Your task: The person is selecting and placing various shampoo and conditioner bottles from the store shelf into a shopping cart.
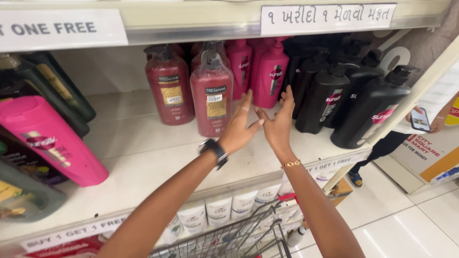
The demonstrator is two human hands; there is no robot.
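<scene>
Below me I see a wire cart [239, 239] on the white tiled floor [411, 224]. My left hand [239, 125] and right hand [278, 122] – both spread, holding nothing – reach over the white shelf [143, 157] beside a dark red bottle [212, 95]; black bottles [354, 102] stand further back.

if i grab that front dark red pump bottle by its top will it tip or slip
The dark red pump bottle is tall and narrow-based, so a push up high would probably tip it. Its pump looks wrapped in clear film, likely slippery. It looks full, so probably heavy. The left hand and right hand are nearest it.
</scene>
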